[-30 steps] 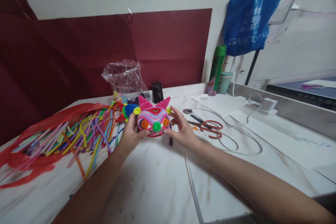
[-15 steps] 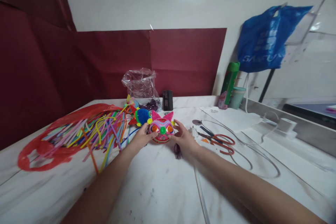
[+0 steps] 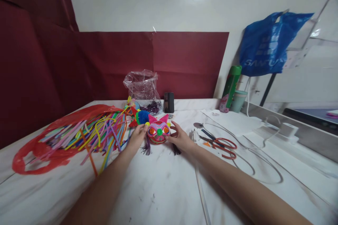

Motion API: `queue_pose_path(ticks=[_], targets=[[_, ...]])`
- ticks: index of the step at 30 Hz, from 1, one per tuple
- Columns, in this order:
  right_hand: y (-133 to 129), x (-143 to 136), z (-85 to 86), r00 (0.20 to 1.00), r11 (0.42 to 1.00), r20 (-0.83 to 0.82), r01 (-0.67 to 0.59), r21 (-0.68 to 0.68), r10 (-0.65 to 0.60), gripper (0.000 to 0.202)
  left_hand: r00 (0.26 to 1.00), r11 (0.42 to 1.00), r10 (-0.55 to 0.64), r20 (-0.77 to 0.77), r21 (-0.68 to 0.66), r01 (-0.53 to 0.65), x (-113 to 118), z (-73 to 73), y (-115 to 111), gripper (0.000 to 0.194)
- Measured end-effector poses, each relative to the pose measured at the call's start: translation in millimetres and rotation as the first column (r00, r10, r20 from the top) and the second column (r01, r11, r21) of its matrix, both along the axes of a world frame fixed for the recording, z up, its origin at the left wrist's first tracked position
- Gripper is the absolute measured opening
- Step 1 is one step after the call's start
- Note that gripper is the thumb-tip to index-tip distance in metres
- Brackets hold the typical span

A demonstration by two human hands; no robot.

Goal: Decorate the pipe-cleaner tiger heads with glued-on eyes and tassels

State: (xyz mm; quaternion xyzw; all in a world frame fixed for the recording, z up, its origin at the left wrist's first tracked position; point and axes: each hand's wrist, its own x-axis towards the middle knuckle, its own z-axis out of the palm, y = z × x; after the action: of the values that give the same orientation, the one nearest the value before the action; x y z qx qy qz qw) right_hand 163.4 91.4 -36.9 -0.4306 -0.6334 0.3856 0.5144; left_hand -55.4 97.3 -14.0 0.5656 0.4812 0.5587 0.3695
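Note:
A pink pipe-cleaner animal head (image 3: 158, 132) faces me at the middle of the table. It has pointed ears, orange eyes, a green nose and dark purple tassels (image 3: 147, 147) at its sides. My left hand (image 3: 137, 137) grips its left side, fingers close to a yellow ball. On the opposite side, my right hand (image 3: 181, 137) has its fingers curled against the edge, above the other tassel. Just behind the head lies a blue pipe-cleaner figure (image 3: 142, 116) with red and green parts.
Left is a red plastic bag (image 3: 19, 160) with many coloured pipe cleaners (image 3: 97, 132). To the right lie red-handled scissors (image 3: 224, 144), a glue gun (image 3: 195, 135) and a looping cable (image 3: 264, 158). A clear bag (image 3: 142, 84) and a black box (image 3: 169, 102) stand behind.
The animal head has shifted slightly left with both hands. My thumbs have moved off its front to the sides, and the left tassel now shows.

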Motion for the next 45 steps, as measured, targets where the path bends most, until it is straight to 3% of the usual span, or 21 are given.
queue_pose_path(ticks=[3,5,10,13,16,20,25,31,38,41,45], targets=[[-11.0,10.1,13.7,0.978,0.98,0.096,0.179,0.09,-0.187,0.05,0.978,0.975,0.204,-0.04,0.094,-0.2,-9.9,2.3,7.8,0.042],[-18.9,18.3,20.2,0.949,0.955,0.15,0.255,0.151,-0.277,0.025,0.96,0.959,0.268,-0.076,0.114,-0.259,-16.5,2.0,12.2,0.035],[-43.8,34.2,21.8,0.93,0.946,0.208,0.266,0.187,-0.303,0.024,0.951,0.97,0.239,-0.197,0.013,-0.242,-20.1,-11.6,20.7,0.014],[-57.8,37.2,19.2,0.915,0.93,0.229,0.279,0.24,-0.333,0.021,0.944,0.97,0.231,-0.234,-0.018,-0.242,-12.7,-21.0,22.0,0.013],[-65.0,38.8,19.4,0.867,0.894,0.298,0.297,0.334,-0.399,0.019,0.934,0.968,0.241,-0.263,-0.007,-0.252,-6.6,-20.7,20.2,0.015],[-65.2,46.4,25.3,0.789,0.867,0.412,0.289,0.406,-0.455,0.018,0.916,0.966,0.257,-0.307,0.042,-0.257,-7.3,-1.0,16.8,0.017],[-62.8,59.6,36.1,0.763,0.852,0.426,0.304,0.426,-0.485,0.019,0.889,0.961,0.274,-0.368,0.135,-0.24,-19.1,20.1,-0.2,0.02],[-58.7,61.5,37.5,0.716,0.84,0.478,0.291,0.458,-0.509,0.022,0.792,0.89,0.439,-0.425,0.331,-0.315,-38.9,1.7,-40.6,0.025],[-57.0,74.3,33.5,0.586,0.826,0.586,0.337,0.452,-0.559,0.029,0.768,0.885,0.411,-0.492,0.416,-0.207,-39.6,-3.5,-30.7,0.025],[-56.6,86.0,36.9,0.519,0.847,0.669,0.343,0.407,-0.532,0.031,0.757,0.878,0.391,-0.524,0.458,-0.137,-32.4,-3.2,-30.2,0.026],[-56.5,97.0,38.9,0.433,0.932,0.827,0.21,0.295,-0.359,0.013,0.748,0.84,0.388,-0.538,0.54,-0.047,-18.9,-1.5,-44.0,0.023]])
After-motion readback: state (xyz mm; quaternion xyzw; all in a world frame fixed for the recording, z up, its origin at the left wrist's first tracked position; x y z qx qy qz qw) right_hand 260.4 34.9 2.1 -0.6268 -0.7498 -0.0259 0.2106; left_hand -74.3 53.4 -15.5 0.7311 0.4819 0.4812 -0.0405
